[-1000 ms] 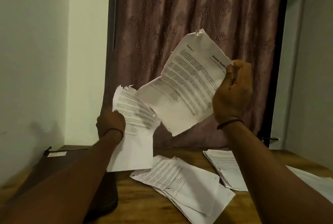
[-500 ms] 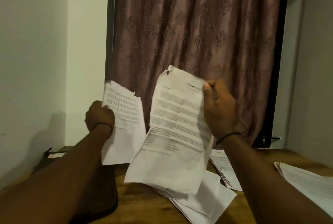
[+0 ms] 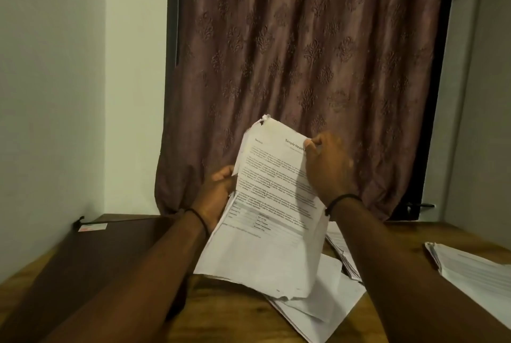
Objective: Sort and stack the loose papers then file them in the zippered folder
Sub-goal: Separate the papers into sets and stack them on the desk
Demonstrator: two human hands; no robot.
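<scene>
The folder (image 3: pixel 91 265) lies flat at the left of the table (image 3: pixel 221 312), its far edge close to the wall (image 3: pixel 55 94), and the left forearm crosses above its near corner. A strip of bare wood shows between the folder and the pile (image 3: pixel 331 312) of loose papers.

The left hand (image 3: pixel 218 193) grasps the left edge of the sheets (image 3: pixel 276 218), fingers curled round the paper. The sheets are held clear of the table, nearly upright. Their top left corner is torn and ragged, and their bottom edge hangs just over the pile. The right hand (image 3: pixel 329 168) pinches their upper right corner between thumb and fingers. Open air lies above both hands.

Right of the pile, a stack (image 3: pixel 343 254) lies partly hidden behind the right forearm. A far stack (image 3: pixel 475 276) sits apart from it at the right edge of the view.

The table is brown wood, dimly lit. Pale walls stand on both sides, and a patterned mauve curtain (image 3: pixel 304 66) hangs down to the table's far edge.

A small pale label (image 3: pixel 92 227) on the folder's far corner cannot be read. The top sheet's heading reads "Sample Health", then runs under the right hand. The body text is too blurred to read.
</scene>
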